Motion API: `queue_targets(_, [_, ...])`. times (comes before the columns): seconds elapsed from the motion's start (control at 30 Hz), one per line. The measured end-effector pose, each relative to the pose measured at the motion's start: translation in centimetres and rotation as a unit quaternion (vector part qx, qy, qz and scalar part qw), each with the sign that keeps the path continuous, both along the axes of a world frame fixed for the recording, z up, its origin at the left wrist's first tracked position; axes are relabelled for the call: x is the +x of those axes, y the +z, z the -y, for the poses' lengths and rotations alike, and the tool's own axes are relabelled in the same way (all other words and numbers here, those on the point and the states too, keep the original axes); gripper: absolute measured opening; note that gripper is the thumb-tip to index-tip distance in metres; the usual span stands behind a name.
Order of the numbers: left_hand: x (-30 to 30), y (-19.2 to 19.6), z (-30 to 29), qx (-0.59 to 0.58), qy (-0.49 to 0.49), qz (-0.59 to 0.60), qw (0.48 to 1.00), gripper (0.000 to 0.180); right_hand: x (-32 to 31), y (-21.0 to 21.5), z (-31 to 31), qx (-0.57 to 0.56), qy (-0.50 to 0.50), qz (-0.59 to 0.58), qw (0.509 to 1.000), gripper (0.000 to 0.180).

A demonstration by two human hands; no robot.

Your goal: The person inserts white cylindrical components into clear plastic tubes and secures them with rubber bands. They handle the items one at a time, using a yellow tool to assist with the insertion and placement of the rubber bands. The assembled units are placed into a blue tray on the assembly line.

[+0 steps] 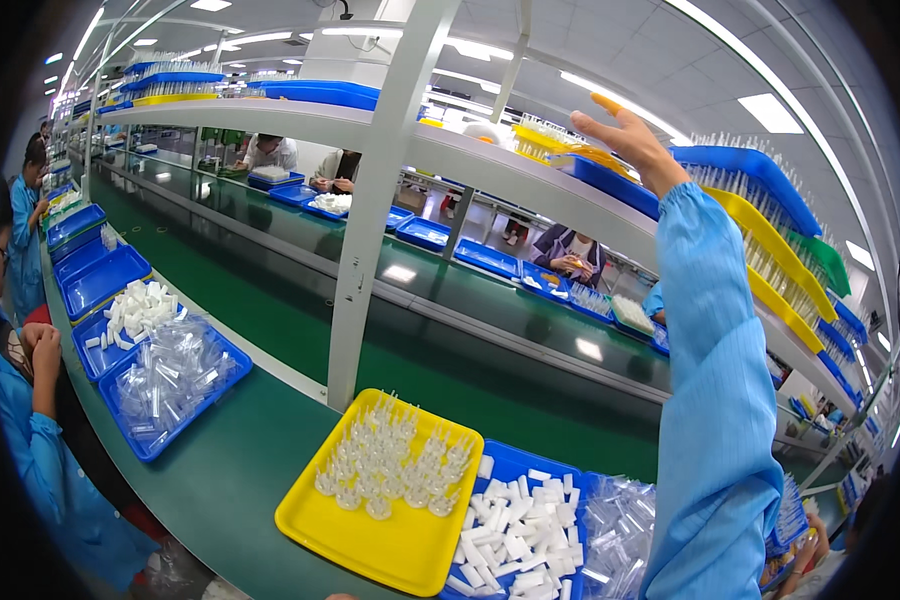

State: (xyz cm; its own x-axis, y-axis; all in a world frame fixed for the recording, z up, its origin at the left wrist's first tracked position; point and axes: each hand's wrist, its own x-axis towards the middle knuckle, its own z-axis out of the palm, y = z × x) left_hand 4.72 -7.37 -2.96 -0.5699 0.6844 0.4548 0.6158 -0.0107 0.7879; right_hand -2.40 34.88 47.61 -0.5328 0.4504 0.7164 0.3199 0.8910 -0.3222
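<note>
My right hand [632, 142] is raised high at the overhead shelf, its arm in a light blue sleeve. Its fingers stretch out with nothing visible in them, and an orange cover sits on one fingertip. Close to the hand on the shelf are a blue tray [602, 182] and a yellow tray [538, 143] of clear upright pieces. Only a sliver of skin at the lower edge may be my left hand [340, 597]; its fingers are hidden. On the bench, a yellow tray [380, 540] bears clear, spiky-topped plastic parts [395, 460].
Beside it are white blocks [515, 530] in a blue tray and clear plastic pieces [618, 530]. Further left lie more clear pieces [175, 375] and white blocks [142, 312]. A white post [375, 220] stands behind the bench. Stacked trays [760, 215] load the shelf's right. Co-workers sit nearby.
</note>
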Motion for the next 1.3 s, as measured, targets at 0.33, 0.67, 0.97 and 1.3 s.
queue_targets(0.33, [-1.8,-0.7,0.6,0.031,-0.076,0.102,0.991,0.011,-3.4,1.4,-9.3,-0.165,-0.136,0.105,0.971,0.078])
queue_targets(0.67, [-2.7,1.2,2.0,-0.011,-0.092,0.324,0.942,0.012,-1.3,2.2,-10.2,-0.212,-0.119,0.198,0.95,0.064])
queue_targets(0.97, [-3.1,0.5,2.1,-0.024,-0.133,0.392,0.91,0.011,1.3,1.6,-13.7,-0.057,0.067,-0.068,0.994,0.028])
queue_targets(1.3, [-3.4,0.4,3.1,-0.016,-0.153,0.513,0.844,0.014,5.1,3.9,-10.2,-0.216,0.18,-0.372,0.885,0.025])
